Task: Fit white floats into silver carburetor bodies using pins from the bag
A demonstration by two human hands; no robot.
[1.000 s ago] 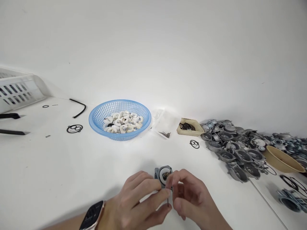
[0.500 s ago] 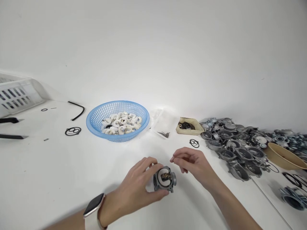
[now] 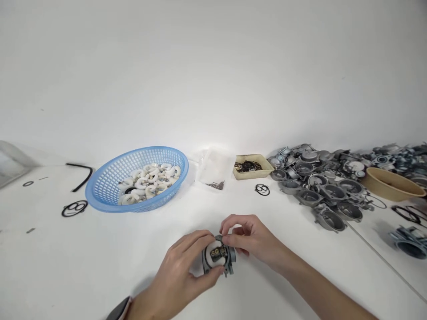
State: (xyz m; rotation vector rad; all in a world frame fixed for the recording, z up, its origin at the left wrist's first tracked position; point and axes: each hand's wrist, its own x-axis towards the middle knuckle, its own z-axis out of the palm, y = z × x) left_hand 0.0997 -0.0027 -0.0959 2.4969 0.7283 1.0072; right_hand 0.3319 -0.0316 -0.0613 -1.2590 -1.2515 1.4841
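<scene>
My left hand (image 3: 187, 262) is wrapped round a grey metal carburetor body (image 3: 228, 263) and holds it just above or on the white table; which of the two I cannot tell. Its open face is turned up. Inside sit a white plastic float (image 3: 209, 254) and a dark centre piece with brass jets (image 3: 216, 252). My right hand (image 3: 250, 238) is pinched at the carburetor's upper right edge, thumb and fingertips touching it. Whatever is between those fingertips is too small or hidden to make out.
Behind stand a blue basket (image 3: 136, 208) of white floats, a clear bag (image 3: 216, 162) with thin metal pins (image 3: 216, 185), and a cream tray (image 3: 255, 174) of black gaskets. To the right are piled carburetor parts (image 3: 333, 192) and a tan bowl (image 3: 390, 186). Loose gaskets (image 3: 75, 208) lie left.
My right hand has moved left and down, from beside the carburetor onto its upper edge. The white float now shows more clearly inside the body. The camera view has shifted.
</scene>
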